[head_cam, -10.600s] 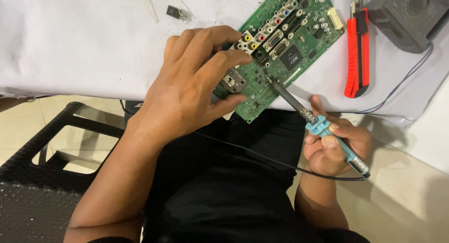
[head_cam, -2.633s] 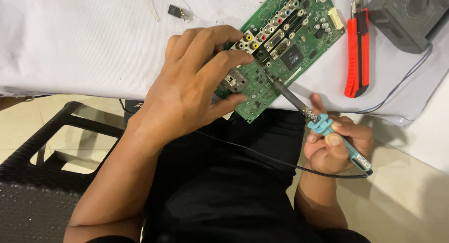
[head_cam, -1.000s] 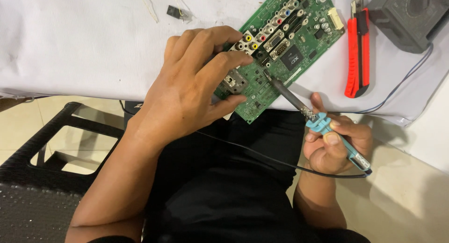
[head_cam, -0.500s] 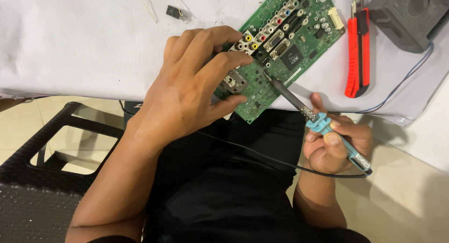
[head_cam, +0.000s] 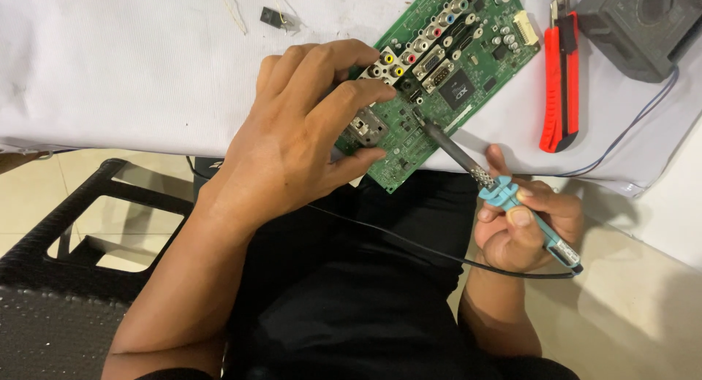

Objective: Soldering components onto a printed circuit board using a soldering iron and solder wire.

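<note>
Bright, even light from above. The white cloth [head_cam: 131, 66] is slightly washed out. A soft shadow falls under the counter's near edge. The picture is sharp, without blur or glare.

An improvised electronics repair spot, likely in a home: a bench draped in white cloth [head_cam: 110, 66] carries a green printed circuit board [head_cam: 446, 73], a red and black utility knife [head_cam: 559, 80] and a dark grey boxy device [head_cam: 643, 25] at the far right. Pale floor tiles [head_cam: 643, 307] and a black woven-plastic stool [head_cam: 66, 278] lie near.
</note>
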